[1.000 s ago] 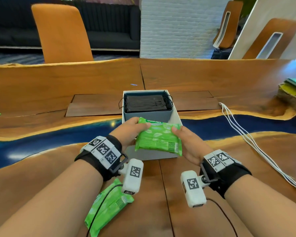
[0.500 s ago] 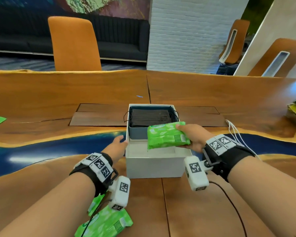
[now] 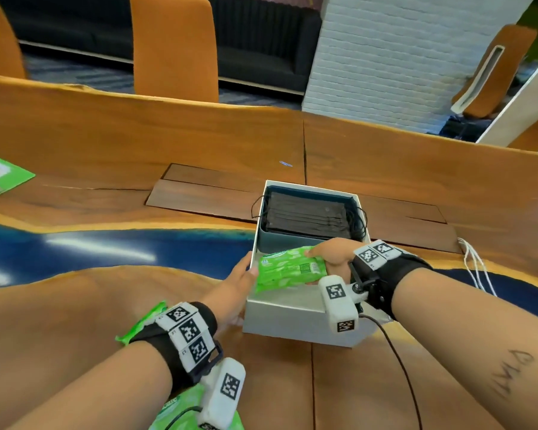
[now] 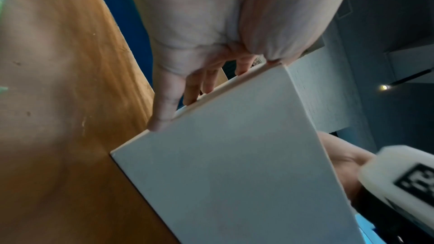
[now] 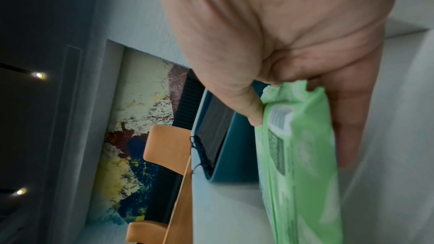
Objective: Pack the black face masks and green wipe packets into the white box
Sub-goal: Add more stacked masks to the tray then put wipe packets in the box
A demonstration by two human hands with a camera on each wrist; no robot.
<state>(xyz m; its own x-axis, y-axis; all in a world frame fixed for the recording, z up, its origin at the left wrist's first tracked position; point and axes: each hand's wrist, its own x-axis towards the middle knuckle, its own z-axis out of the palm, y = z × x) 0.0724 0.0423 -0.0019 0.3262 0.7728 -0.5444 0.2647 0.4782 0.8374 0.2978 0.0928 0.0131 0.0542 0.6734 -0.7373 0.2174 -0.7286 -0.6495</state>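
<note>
- Since half a second ago, the green wipe packet (image 3: pixel 289 268) has been lowered from above the rim into the near half of the white box (image 3: pixel 295 321), and the left hand (image 3: pixel 233 293) has been brought up against the box's left wall.
- One packet is held by the right hand (image 3: pixel 334 259), pinched at its right end between thumb on top and fingers (image 5: pixel 352 118) underneath; it is tilted, and whether it touches the box floor cannot be told.
- The left hand is laid along the box's left wall with straight fingers (image 4: pixel 164 107) against it and the thumb at the rim; nothing is gripped.
- One stack of black face masks (image 3: pixel 305 218) is seen in a dark blue tray (image 3: pixel 280 240) filling the far half of the box, ear loops spilling over the sides.
- Two more green packets are counted on the wooden table (image 3: pixel 75 305): one (image 3: pixel 140 324) partly hidden behind the left wrist, one (image 3: pixel 174 414) at the bottom edge under the left forearm.
- One white cable (image 3: pixel 475 271) is laid on the table to the right, and two orange chairs (image 3: pixel 174 48) are stood behind it.
</note>
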